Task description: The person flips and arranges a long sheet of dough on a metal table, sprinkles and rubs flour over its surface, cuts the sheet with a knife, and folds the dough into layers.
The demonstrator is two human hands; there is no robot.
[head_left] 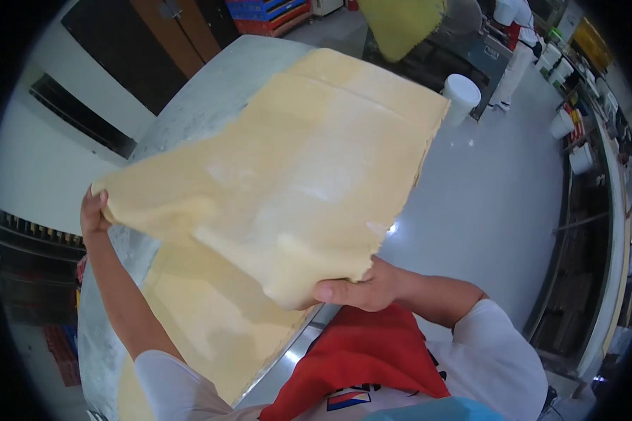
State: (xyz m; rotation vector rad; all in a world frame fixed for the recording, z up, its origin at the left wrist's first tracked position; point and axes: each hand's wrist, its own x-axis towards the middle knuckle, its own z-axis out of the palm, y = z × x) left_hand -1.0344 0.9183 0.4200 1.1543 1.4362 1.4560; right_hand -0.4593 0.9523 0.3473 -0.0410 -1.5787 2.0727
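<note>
A large pale-yellow dough sheet [316, 154], dusted with flour in places, stretches across the table with its near edge lifted. At the left, my left hand [95, 212] is closed on one corner of it. My right hand [365, 286] grips the near right corner, thumb on top and fingers hidden underneath. Between the two hands the raised edge sags and folds. Below it lies another stretch of dough [211, 309], flat on the table; whether it joins the lifted part I cannot tell.
The floured table [211, 88] has its metal front edge close to my body. A white bucket [461, 95] stands past the far right corner. Behind it, a yellow sheet [404, 24] hangs over a machine, with another person [516, 56] nearby. Shelving [583, 231] lines the right side.
</note>
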